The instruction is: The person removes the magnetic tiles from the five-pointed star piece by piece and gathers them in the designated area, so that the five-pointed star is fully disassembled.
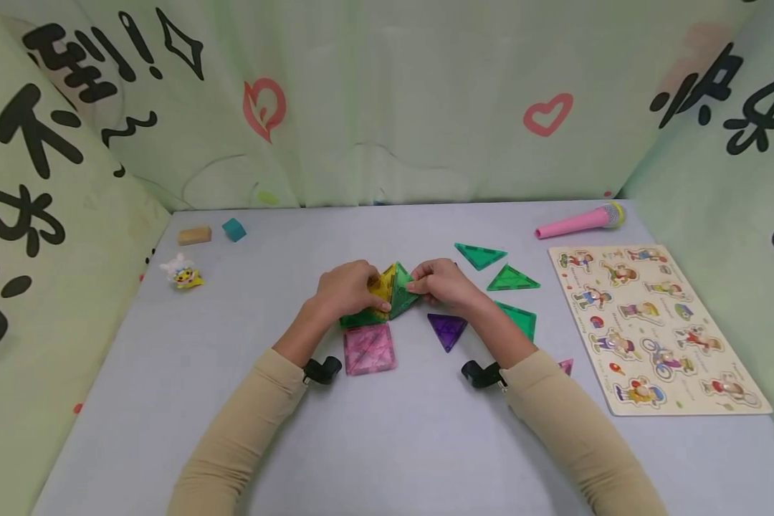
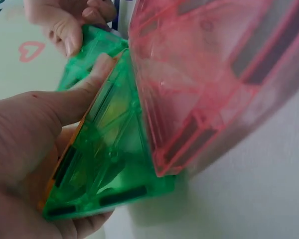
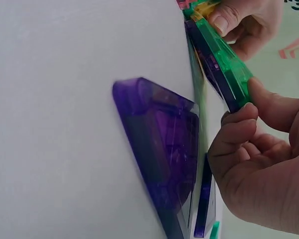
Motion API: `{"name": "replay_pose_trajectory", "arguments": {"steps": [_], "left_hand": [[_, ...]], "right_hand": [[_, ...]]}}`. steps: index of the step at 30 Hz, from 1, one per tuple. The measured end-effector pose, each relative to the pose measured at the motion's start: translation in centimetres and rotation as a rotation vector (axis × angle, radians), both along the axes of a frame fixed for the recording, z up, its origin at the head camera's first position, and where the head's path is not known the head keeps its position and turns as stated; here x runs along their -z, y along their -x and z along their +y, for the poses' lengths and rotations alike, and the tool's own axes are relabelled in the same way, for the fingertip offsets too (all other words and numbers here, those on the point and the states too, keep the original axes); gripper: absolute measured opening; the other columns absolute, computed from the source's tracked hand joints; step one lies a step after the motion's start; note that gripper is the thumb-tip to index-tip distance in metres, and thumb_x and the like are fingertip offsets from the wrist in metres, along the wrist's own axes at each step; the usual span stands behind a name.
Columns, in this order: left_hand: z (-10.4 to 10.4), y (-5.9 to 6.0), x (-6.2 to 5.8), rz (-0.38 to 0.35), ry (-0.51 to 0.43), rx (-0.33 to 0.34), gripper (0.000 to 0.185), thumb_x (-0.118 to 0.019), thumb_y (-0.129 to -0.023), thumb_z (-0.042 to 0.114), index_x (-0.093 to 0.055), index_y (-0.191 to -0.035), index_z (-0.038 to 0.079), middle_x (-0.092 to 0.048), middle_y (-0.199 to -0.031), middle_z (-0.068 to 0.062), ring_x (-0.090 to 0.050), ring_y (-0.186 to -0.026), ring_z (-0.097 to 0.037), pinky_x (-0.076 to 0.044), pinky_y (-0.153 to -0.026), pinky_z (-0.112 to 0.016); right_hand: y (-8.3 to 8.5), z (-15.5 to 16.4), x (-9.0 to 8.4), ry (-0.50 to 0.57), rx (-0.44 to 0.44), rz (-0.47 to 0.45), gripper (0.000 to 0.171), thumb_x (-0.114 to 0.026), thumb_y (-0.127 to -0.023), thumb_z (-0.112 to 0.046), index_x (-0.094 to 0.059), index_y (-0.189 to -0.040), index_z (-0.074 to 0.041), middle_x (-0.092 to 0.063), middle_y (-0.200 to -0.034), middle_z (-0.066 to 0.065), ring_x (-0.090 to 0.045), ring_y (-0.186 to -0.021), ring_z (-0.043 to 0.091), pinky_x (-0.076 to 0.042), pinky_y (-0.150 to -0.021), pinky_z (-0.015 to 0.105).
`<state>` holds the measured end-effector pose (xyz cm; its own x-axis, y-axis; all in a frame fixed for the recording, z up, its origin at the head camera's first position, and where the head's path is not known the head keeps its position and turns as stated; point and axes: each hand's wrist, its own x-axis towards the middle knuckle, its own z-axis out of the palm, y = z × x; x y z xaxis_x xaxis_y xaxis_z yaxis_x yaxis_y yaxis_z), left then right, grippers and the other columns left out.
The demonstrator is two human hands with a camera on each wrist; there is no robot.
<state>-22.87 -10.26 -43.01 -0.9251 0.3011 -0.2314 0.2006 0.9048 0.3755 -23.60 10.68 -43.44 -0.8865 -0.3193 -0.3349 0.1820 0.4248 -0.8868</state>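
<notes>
Head view: no box or tray on the table (image 1: 168, 401); the tiles lie loose, except the small peaked shape (image 1: 387, 294) of yellow and green tiles at the middle, where both hands meet.

Left hand (image 1: 347, 289): fingers curled over the yellow side of the shape, thumb toward the green. Left wrist view shows the thumb (image 2: 89, 84) pressed flat along a green triangle tile (image 2: 109, 154), with an orange edge behind it and the other fingers under its lower edge, clamped on it.

Right hand (image 1: 443, 283): fingers bent, pinching the green tile (image 1: 401, 292) on the shape's right side. Right wrist view shows thumb and forefinger (image 3: 239, 124) closed on the edge of that green tile (image 3: 222, 59); the left hand's fingertips hold its far end.

Just in front of the shape, a pink square tile (image 1: 369, 348) lies flat, touching the green base. A purple triangle (image 1: 447, 330) lies flat just beside the right wrist. Three more green triangles (image 1: 512, 279) lie to the right; the nearest is partly hidden by the right forearm. A pink tile corner (image 1: 565, 366) peeks out by the right sleeve.

Farther out: a wooden peg puzzle (image 1: 658, 326) at the right, a pink toy microphone (image 1: 580, 221) behind it, a wooden block (image 1: 195, 235), a teal block (image 1: 233, 229) and a small toy figure (image 1: 183, 272) at far left.
</notes>
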Motion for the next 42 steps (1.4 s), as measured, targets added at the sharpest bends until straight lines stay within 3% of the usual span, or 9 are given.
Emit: {"name": "replay_pose_trajectory", "arguments": {"steps": [6,14,20,28,35,42], "left_hand": [[-0.7,0.1,0.2,0.0,0.006,-0.023,0.057,-0.077,-0.082,0.049,-0.067,-0.126,0.015,-0.068,-0.118,-0.001,-0.061,-0.097,-0.018,-0.052,-0.082,-0.04],[-0.4,0.2,0.4,0.009,-0.011,-0.025,0.053,-0.079,-0.081,0.049,-0.07,-0.122,0.016,-0.068,-0.116,0.0,-0.059,-0.094,-0.017,-0.051,-0.08,-0.04],[-0.3,0.3,0.6,0.015,-0.007,-0.029,0.055,-0.079,-0.081,0.05,-0.069,-0.124,0.018,-0.068,-0.119,0.001,-0.06,-0.096,-0.017,-0.052,-0.083,-0.042],[-0.8,0.6,0.6,0.004,-0.021,-0.011,0.055,-0.077,-0.082,0.052,-0.069,-0.123,0.016,-0.069,-0.115,0.001,-0.061,-0.095,-0.016,-0.052,-0.08,-0.038],[-1.3,1.6,0.4,-0.13,-0.178,-0.026,0.043,-0.069,-0.086,0.058,-0.071,-0.102,0.018,-0.067,-0.093,0.002,-0.058,-0.082,-0.016,-0.044,-0.069,-0.03],[-1.3,2.3,0.9,-0.188,-0.307,-0.006,0.031,-0.067,-0.093,0.045,-0.072,-0.094,0.014,-0.063,-0.082,0.002,-0.054,-0.075,-0.014,-0.04,-0.066,-0.026]], "right_hand": [[0.8,0.7,-0.4,0.068,-0.004,0.013,0.015,-0.064,-0.096,-0.014,-0.059,-0.103,-0.001,-0.052,-0.075,-0.002,-0.048,-0.067,0.016,-0.043,-0.066,0.031],[3.7,1.8,-0.9,0.297,0.151,-0.075,0.01,-0.058,-0.099,-0.012,-0.053,-0.102,-0.004,-0.053,-0.077,-0.002,-0.05,-0.063,0.01,-0.045,-0.064,0.024],[5.0,1.7,-1.1,0.362,0.195,-0.099,0.009,-0.058,-0.1,-0.012,-0.052,-0.099,-0.005,-0.051,-0.077,-0.002,-0.048,-0.062,0.009,-0.043,-0.061,0.022],[4.4,0.9,-0.1,0.427,0.146,-0.13,0.005,-0.054,-0.101,-0.01,-0.05,-0.1,-0.007,-0.05,-0.081,-0.001,-0.05,-0.064,0.01,-0.043,-0.063,0.023],[3.4,0.1,0.6,0.362,0.102,-0.076,0.008,-0.055,-0.1,-0.01,-0.048,-0.1,-0.006,-0.051,-0.077,-0.001,-0.051,-0.061,0.01,-0.046,-0.062,0.023],[2.9,-0.4,0.8,0.341,0.15,-0.04,0.01,-0.058,-0.099,-0.009,-0.048,-0.098,-0.007,-0.055,-0.071,-0.003,-0.053,-0.059,0.009,-0.047,-0.06,0.023]]}}
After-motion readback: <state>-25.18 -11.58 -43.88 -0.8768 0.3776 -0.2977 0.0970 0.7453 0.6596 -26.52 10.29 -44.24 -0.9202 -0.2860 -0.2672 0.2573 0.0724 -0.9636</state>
